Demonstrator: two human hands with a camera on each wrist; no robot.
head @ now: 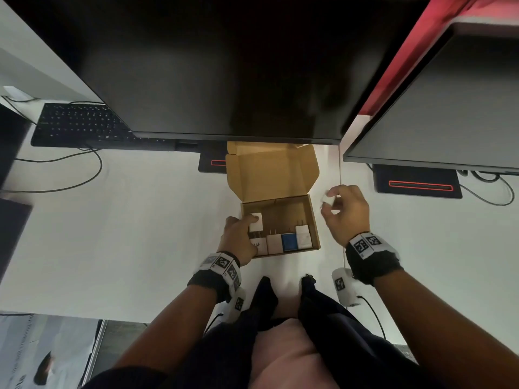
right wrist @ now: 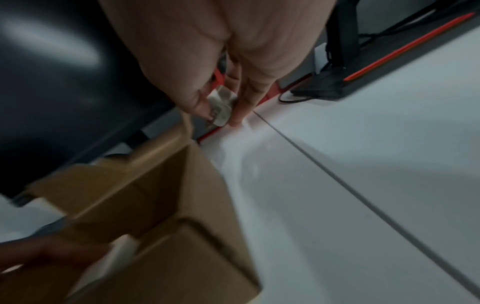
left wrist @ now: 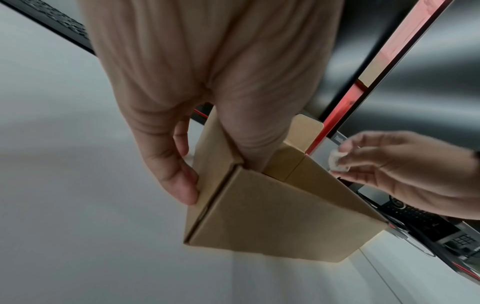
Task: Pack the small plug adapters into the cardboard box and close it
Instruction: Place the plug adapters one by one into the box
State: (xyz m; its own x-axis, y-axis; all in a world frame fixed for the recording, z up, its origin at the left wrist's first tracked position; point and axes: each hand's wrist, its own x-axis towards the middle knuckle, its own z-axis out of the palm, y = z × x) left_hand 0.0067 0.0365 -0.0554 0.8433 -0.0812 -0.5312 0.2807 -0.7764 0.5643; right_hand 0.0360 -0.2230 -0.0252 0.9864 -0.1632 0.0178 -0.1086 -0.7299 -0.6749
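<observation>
White plug adapter (head: 329,203) pinched in right hand (head: 346,213), aloft just right of the cardboard box (head: 315,220), mid-worktop below the monitor (head: 224,66). Judged light, rigid, smooth; take it by the flat sides, prongs clear. Left hand (head: 238,238) grasps the box's left wall, thumb touching another adapter (head: 256,222) inside. Four adapters (head: 282,242) line the near wall. Lid (head: 271,169) stands open; thin card, likely creases easily.
</observation>
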